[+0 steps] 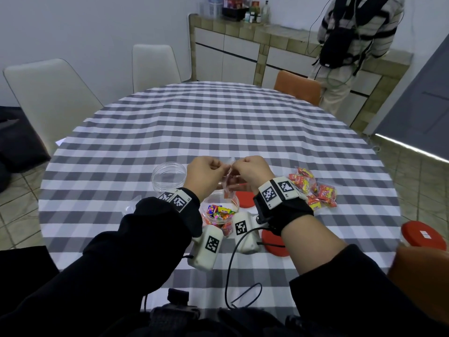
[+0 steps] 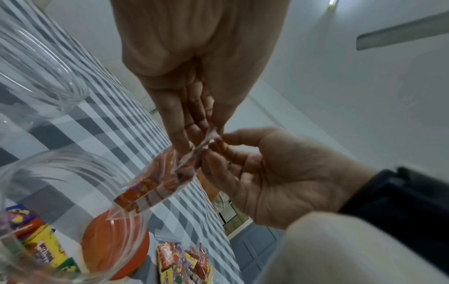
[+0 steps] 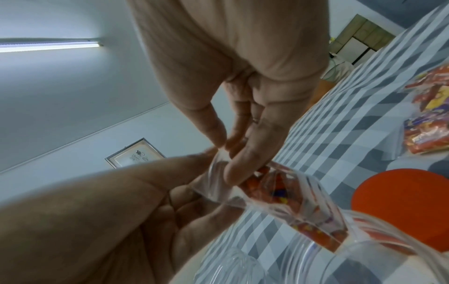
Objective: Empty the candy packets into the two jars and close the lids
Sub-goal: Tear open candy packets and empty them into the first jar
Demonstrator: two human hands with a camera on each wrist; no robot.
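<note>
Your left hand (image 1: 202, 175) and right hand (image 1: 252, 172) both pinch the crinkly clear candy packet (image 2: 155, 184) by its top edge, above the round transparent jar (image 1: 220, 212) on the checked surface (image 1: 218, 117).

Clear glossy plastic candy packet (image 2: 155, 184); two clear smooth plastic jars (image 1: 169, 176); matt orange-red plastic lids (image 1: 424, 233); grey-white checked cloth covering the surface (image 1: 218, 122).

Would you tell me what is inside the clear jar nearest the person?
The near jar holds a few colourful wrapped candies. The wrists and wrist cameras cover its near side, so its fill level cannot be judged.
</note>
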